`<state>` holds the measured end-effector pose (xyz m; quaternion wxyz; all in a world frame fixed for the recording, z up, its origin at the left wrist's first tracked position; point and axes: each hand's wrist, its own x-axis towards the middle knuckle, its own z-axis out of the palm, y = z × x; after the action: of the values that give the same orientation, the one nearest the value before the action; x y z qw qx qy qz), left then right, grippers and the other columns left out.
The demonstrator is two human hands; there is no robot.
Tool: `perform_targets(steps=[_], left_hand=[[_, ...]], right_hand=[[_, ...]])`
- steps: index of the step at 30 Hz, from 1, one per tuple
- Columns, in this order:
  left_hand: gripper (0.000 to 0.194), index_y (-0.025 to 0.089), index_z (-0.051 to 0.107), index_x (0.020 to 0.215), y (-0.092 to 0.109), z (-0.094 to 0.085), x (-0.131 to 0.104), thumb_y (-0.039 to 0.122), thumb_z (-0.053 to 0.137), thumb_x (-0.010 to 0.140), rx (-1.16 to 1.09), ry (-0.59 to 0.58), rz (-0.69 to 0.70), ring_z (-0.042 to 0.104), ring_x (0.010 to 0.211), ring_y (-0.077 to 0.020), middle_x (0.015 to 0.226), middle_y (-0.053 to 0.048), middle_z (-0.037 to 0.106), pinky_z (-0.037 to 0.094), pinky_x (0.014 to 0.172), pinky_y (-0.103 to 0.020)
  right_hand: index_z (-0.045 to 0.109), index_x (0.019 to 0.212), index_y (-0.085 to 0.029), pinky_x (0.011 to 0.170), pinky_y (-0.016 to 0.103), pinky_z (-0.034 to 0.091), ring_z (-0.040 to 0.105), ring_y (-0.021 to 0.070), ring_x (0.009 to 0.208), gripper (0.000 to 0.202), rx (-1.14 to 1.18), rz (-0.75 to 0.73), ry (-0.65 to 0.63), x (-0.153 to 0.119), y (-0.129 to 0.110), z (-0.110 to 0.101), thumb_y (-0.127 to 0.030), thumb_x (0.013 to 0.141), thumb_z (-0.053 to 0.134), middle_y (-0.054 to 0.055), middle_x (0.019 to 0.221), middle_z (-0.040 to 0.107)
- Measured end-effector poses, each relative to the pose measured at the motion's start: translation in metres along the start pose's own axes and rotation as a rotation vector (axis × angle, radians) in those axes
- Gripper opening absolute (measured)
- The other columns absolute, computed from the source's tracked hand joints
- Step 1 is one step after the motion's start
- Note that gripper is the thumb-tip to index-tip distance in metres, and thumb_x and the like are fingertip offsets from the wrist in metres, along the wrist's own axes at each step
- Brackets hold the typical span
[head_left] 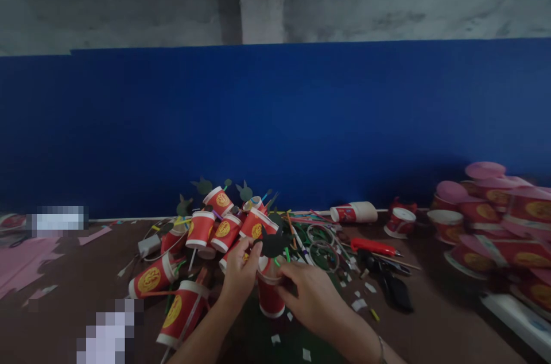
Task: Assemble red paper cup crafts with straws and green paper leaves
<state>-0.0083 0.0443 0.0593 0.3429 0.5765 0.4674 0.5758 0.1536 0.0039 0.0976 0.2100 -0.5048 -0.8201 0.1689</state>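
Note:
A red paper cup (271, 298) with a white rim stands upright in front of me. My left hand (241, 270) pinches a dark paper cutout (274, 243) with pointed ears, just above the cup's rim. At the cup's right side, my right hand (306, 293) has its fingers closed by the opening, where a short green piece (276, 261) shows near the fingertips. Whether the green piece is gripped or only touched is hard to see.
Red cups (185, 311) with straws and dark cutouts are piled to the left. Behind on the right lie coiled wires (322, 240), a red tool (373, 247) and paper scraps. Pink-topped cups (477, 260) are stacked at far right. A blue panel (275, 123) stands behind.

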Motion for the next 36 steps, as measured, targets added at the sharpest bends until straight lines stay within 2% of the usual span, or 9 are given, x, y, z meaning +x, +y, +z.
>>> perform_targets(steps=[6, 9, 12, 15, 19, 24, 27, 33, 36], left_hand=[[0.031, 0.016, 0.060, 0.077, -0.005, 0.006, 0.003, 0.043, 0.072, 0.066, -0.457, 0.150, -0.297, 0.058, 0.064, -0.0134, 0.071, 0.000, 0.063, 0.047, 0.062, -0.024], [0.039, 0.017, 0.060, 0.079, -0.007, 0.009, 0.005, 0.044, 0.079, 0.058, -0.572, 0.265, -0.366, 0.061, 0.068, -0.0143, 0.074, 0.000, 0.065, 0.048, 0.065, -0.025], [0.039, 0.017, 0.058, 0.076, -0.005, 0.010, 0.004, 0.046, 0.078, 0.059, -0.598, 0.278, -0.334, 0.056, 0.055, -0.0102, 0.063, 0.004, 0.061, 0.045, 0.056, -0.022], [0.039, 0.017, 0.056, 0.075, 0.000, 0.010, 0.001, 0.047, 0.077, 0.061, -0.618, 0.246, -0.308, 0.050, 0.048, -0.0071, 0.057, 0.006, 0.056, 0.041, 0.050, -0.019], [0.042, 0.017, 0.057, 0.076, 0.007, 0.007, -0.004, 0.048, 0.079, 0.059, -0.616, 0.207, -0.284, 0.046, 0.046, -0.0052, 0.055, 0.008, 0.053, 0.037, 0.046, -0.016], [0.044, 0.018, 0.056, 0.077, 0.010, 0.009, -0.006, 0.048, 0.081, 0.056, -0.670, 0.225, -0.301, 0.044, 0.045, -0.0042, 0.054, 0.009, 0.051, 0.035, 0.044, -0.015], [0.044, 0.019, 0.058, 0.083, 0.005, 0.012, -0.009, 0.051, 0.078, 0.059, -0.646, 0.248, -0.301, 0.051, 0.050, -0.0076, 0.059, 0.007, 0.056, 0.038, 0.045, -0.017], [0.050, 0.021, 0.061, 0.094, -0.006, 0.013, -0.011, 0.052, 0.077, 0.058, -0.569, 0.365, -0.337, 0.065, 0.072, -0.0160, 0.084, -0.001, 0.067, 0.050, 0.062, -0.024], [0.053, 0.021, 0.062, 0.095, -0.005, 0.011, -0.008, 0.053, 0.077, 0.056, -0.575, 0.357, -0.355, 0.066, 0.075, -0.0171, 0.087, -0.002, 0.068, 0.050, 0.064, -0.025]], right_hand=[[0.051, 0.112, -0.018, 0.065, 0.028, 0.045, 0.062, 0.0180, 0.069, 0.033, 0.136, 0.064, 0.157, 0.005, 0.007, 0.006, -0.025, 0.079, 0.053, 0.001, 0.075, 0.065], [0.038, 0.126, -0.014, 0.089, 0.039, 0.044, 0.057, 0.0266, 0.105, 0.065, 0.175, 0.172, 0.275, 0.009, 0.011, 0.009, -0.032, 0.070, 0.064, 0.014, 0.113, 0.059], [0.024, 0.138, -0.011, 0.101, 0.042, 0.037, 0.047, 0.0291, 0.122, 0.092, 0.306, 0.218, 0.146, 0.011, 0.011, 0.012, -0.031, 0.062, 0.071, 0.019, 0.133, 0.048], [0.032, 0.134, -0.012, 0.093, 0.037, 0.044, 0.058, 0.0254, 0.107, 0.081, 0.463, 0.223, -0.032, 0.011, 0.008, 0.014, -0.025, 0.062, 0.069, 0.014, 0.120, 0.060], [0.044, 0.124, -0.016, 0.084, 0.032, 0.048, 0.063, 0.0215, 0.094, 0.069, 0.596, 0.214, -0.138, 0.010, 0.005, 0.017, -0.020, 0.060, 0.069, 0.007, 0.108, 0.067], [0.044, 0.125, -0.017, 0.087, 0.032, 0.048, 0.062, 0.0204, 0.099, 0.069, 0.739, 0.151, -0.149, 0.008, 0.006, 0.023, -0.015, 0.060, 0.068, 0.006, 0.113, 0.065], [0.045, 0.123, -0.017, 0.082, 0.032, 0.050, 0.064, 0.0205, 0.094, 0.068, 0.779, 0.150, -0.177, 0.007, 0.005, 0.027, -0.014, 0.060, 0.067, 0.005, 0.109, 0.067], [0.045, 0.123, -0.016, 0.086, 0.032, 0.049, 0.063, 0.0205, 0.098, 0.068, 0.812, 0.119, -0.214, 0.005, 0.003, 0.029, -0.013, 0.060, 0.068, 0.006, 0.111, 0.066], [0.046, 0.126, -0.017, 0.087, 0.032, 0.047, 0.061, 0.0216, 0.102, 0.068, 0.724, 0.084, -0.210, 0.006, 0.006, 0.022, -0.020, 0.062, 0.071, 0.008, 0.116, 0.065]])
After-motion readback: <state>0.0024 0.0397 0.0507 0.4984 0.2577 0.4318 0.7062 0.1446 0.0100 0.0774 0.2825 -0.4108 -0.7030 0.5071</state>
